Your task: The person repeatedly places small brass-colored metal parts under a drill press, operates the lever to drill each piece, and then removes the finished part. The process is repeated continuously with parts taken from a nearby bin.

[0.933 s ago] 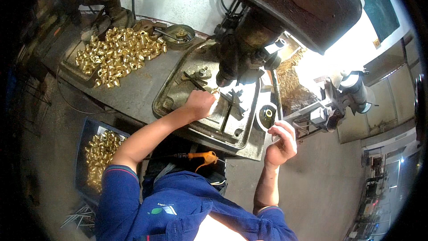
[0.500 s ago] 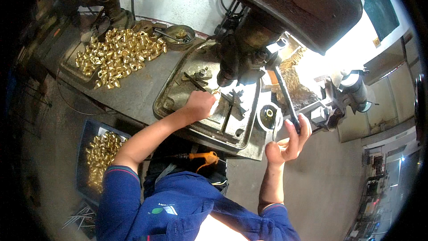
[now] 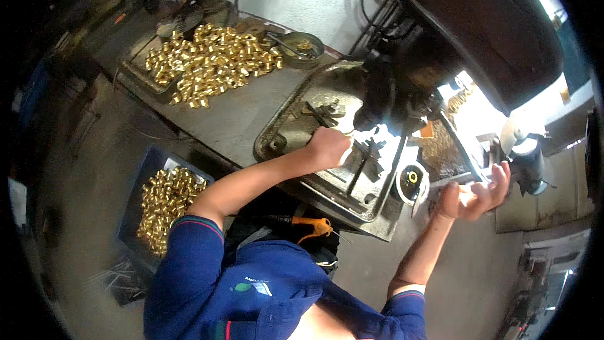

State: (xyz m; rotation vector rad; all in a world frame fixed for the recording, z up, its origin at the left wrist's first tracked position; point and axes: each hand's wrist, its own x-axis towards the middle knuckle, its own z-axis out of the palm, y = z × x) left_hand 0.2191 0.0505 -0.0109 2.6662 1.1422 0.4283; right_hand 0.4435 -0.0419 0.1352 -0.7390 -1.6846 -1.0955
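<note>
Under the head of a drill press (image 3: 371, 97), my left hand (image 3: 330, 148) is closed in a fist just above the grooved metal bed. Whatever it holds is hidden by the fingers and the glare. Dark metal clamp pieces (image 3: 371, 157) lie right beside it. Out to the right, my right hand (image 3: 472, 198) is turned palm up, its fingers curled at the lower end of the press's long feed lever (image 3: 462, 148). A white cup (image 3: 412, 182) with a yellow ring inside stands between the bed (image 3: 302, 182) and that hand.
Small brass fittings (image 3: 220, 63) are heaped on the bench at the back left, next to a round dish (image 3: 302, 47). More brass fittings (image 3: 167, 208) fill a blue bin (image 3: 129, 214) below left. An orange air gun (image 3: 311, 226) hangs at the bench's front edge. A brush-like bundle (image 3: 440, 151) sits behind the cup.
The view has shifted, so the bench sits farther right. My right hand has moved outward and down with the lever's end. My left hand stays by the chuck.
</note>
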